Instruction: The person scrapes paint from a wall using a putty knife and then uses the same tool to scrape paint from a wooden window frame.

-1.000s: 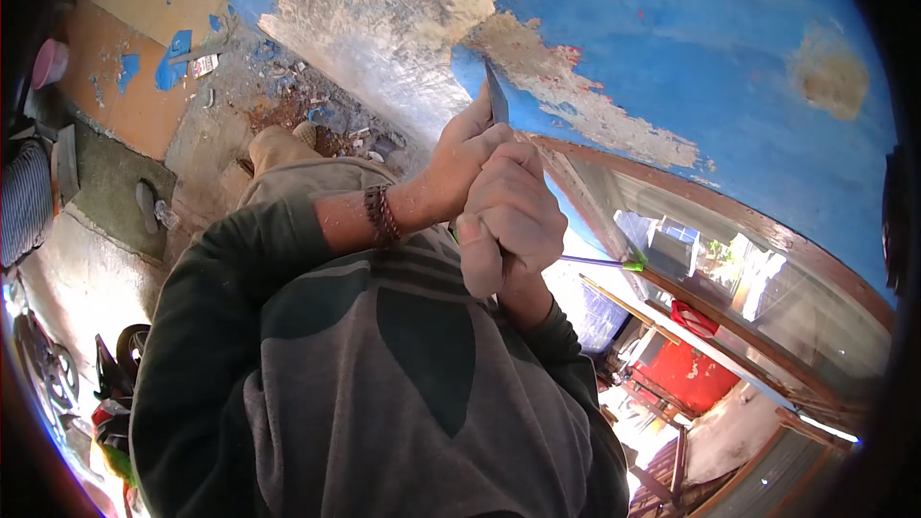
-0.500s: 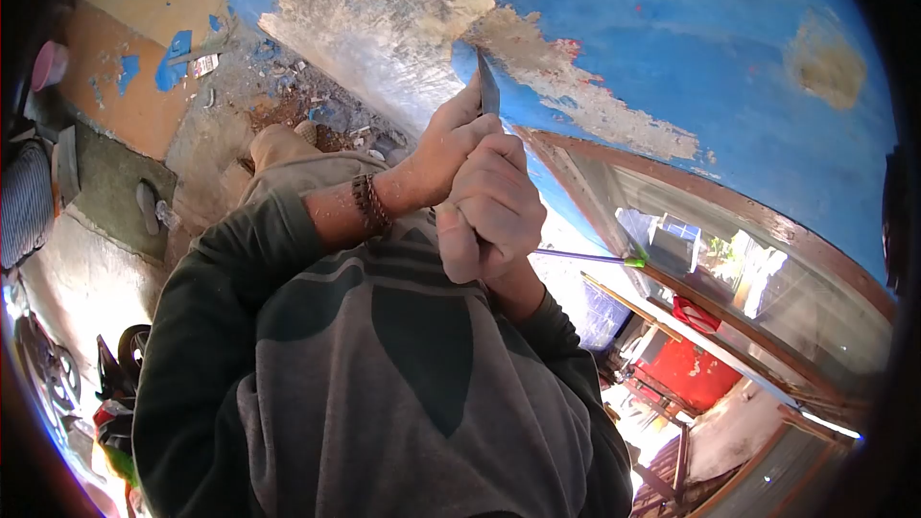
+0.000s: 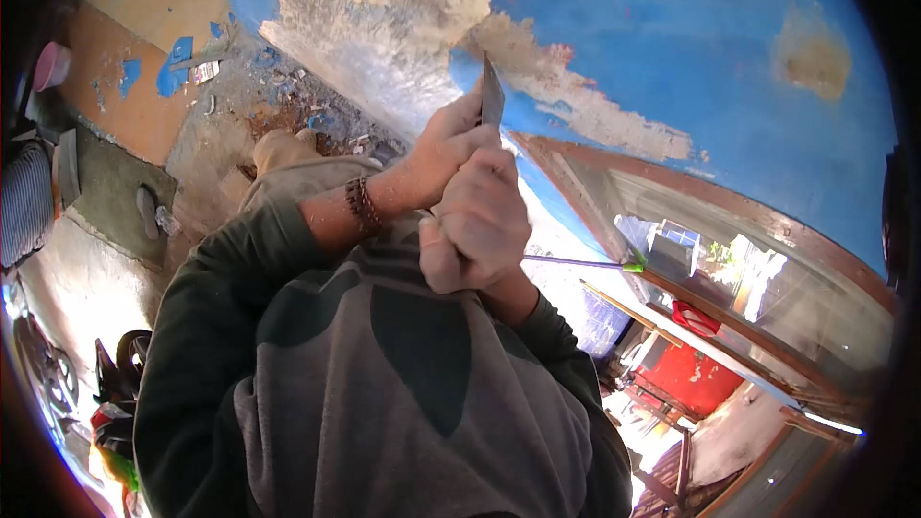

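Note:
A scraper with a flat metal blade (image 3: 493, 94) points up from my two hands toward the blue wall (image 3: 672, 38). My left hand (image 3: 449, 149) has its fingers closed at the base of the blade, a bracelet (image 3: 363, 206) on its wrist. Just below and to the right, my right hand (image 3: 480, 221) is wrapped in a fist round the handle, which it hides. Beyond the blade tip lies a bare grey strip (image 3: 585, 101) without paint, and left of it a larger pale patch (image 3: 384, 10). Whether the blade touches the wall is unclear.
A wooden window frame (image 3: 710, 187) runs below the wall on the right. Paint chips and rubble (image 3: 288, 96) litter the floor on the left, near a brown board (image 3: 129, 86) and a pink tub (image 3: 51, 66). A red panel (image 3: 688, 376) stands at lower right.
Both hands and the blade have shifted slightly; my right hand has moved down and a little left. The blade tip sits slightly farther right and lower. Both hands keep their grip.

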Available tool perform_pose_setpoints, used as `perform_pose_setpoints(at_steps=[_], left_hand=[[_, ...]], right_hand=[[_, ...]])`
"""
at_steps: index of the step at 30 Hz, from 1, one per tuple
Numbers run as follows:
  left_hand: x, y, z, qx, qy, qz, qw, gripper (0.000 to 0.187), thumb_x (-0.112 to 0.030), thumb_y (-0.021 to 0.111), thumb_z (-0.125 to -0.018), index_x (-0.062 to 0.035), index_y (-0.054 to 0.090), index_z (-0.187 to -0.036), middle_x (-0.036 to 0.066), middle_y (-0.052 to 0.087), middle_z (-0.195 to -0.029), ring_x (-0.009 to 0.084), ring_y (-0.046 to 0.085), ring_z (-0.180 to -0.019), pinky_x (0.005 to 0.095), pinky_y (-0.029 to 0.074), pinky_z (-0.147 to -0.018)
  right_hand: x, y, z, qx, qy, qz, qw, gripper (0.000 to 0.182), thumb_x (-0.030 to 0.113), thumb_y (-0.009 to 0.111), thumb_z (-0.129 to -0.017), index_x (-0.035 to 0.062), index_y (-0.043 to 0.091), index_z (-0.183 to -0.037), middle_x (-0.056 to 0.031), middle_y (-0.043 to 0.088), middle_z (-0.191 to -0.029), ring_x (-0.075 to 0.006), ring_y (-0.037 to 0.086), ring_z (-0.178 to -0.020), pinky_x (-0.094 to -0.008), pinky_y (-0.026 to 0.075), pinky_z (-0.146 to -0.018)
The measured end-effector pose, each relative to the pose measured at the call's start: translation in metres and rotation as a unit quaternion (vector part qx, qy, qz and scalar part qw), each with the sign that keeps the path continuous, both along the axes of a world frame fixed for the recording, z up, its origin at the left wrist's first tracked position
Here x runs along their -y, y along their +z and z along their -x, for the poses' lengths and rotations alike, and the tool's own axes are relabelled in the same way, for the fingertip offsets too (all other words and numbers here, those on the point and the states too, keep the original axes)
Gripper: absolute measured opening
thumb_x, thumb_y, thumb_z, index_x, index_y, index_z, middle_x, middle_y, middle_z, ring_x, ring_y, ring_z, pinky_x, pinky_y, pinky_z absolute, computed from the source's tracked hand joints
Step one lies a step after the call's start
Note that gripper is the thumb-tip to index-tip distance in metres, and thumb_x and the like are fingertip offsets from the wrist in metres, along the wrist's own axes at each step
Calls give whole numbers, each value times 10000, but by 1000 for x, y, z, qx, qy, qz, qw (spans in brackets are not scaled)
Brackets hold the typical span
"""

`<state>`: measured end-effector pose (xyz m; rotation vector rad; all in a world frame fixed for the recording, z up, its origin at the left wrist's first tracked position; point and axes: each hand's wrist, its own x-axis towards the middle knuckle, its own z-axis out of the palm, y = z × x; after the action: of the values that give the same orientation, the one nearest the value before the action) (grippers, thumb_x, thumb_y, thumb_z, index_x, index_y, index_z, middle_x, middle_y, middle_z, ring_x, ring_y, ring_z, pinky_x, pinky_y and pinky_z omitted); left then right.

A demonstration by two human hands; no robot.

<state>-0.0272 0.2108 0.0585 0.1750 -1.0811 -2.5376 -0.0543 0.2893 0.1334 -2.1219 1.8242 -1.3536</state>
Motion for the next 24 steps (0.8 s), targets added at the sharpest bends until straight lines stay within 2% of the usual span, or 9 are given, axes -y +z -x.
perform_pose_setpoints(at_steps=[4,6,8,10,14,19,21,22,24], left_hand=[[-2,23,-6,8,-1,-3,1000,450,-89,467,-859,22,418,-1292,45,558,-907,92,450,-817,275,444,-728],[-5,-4,12,47,43,71,995,413,-91,468,-857,22,430,-1252,28,528,-852,98,434,-767,275,435,-683],[-5,-19,20,66,48,-5,997,385,-97,478,-849,18,447,-1215,44,512,-824,109,435,-741,274,424,-660],[-7,-12,13,47,54,-77,994,449,-107,485,-844,16,434,-1272,60,496,-790,105,429,-737,278,424,-647],[-4,-2,11,2,33,13,999,647,-102,481,-839,-13,283,-1449,38,486,-805,89,437,-758,256,434,-659],[-3,10,-5,37,13,1,999,574,-103,486,-837,13,357,-1385,41,534,-821,90,469,-766,265,440,-674],[-13,21,-2,7,65,-48,997,263,-95,451,-897,-31,503,-1146,6,485,-927,56,433,-837,215,405,-708],[-10,10,3,3,66,-45,997,263,-95,451,-897,-31,503,-1146,6,485,-927,56,433,-837,215,405,-708],[-3,-21,11,31,95,145,984,241,-92,448,-900,-26,515,-1123,5,497,-934,56,442,-837,211,410,-712]], right_hand=[[-2,40,-12,33,10,-15,999,125,-36,542,-540,18,431,-554,-77,476,-572,-211,439,-489,-356,384,-638],[-10,7,2,7,-58,-31,998,118,-42,538,-554,15,435,-556,-77,479,-569,-197,431,-484,-353,389,-642],[8,-22,24,49,-30,28,998,120,-44,535,-552,10,428,-555,-73,477,-559,-192,420,-482,-353,389,-633],[8,-11,13,49,-21,26,998,122,-28,535,-544,8,419,-552,-69,464,-543,-198,413,-477,-361,387,-634],[1,5,4,59,-18,30,998,121,-16,537,-537,17,424,-561,-76,456,-552,-217,414,-476,-373,379,-660],[-3,15,-7,49,-5,3,999,107,-17,519,-514,16,424,-551,-82,464,-553,-217,414,-482,-370,374,-651],[-3,22,-4,70,-7,-3,998,142,-33,538,-522,16,406,-542,-80,448,-549,-222,399,-481,-362,377,-641],[1,8,6,66,-6,1,998,142,-33,538,-522,16,406,-542,-80,448,-549,-222,399,-481,-362,377,-641],[11,-27,25,44,-16,53,997,139,-37,528,-504,18,404,-534,-84,450,-546,-212,388,-470,-332,366,-634]])
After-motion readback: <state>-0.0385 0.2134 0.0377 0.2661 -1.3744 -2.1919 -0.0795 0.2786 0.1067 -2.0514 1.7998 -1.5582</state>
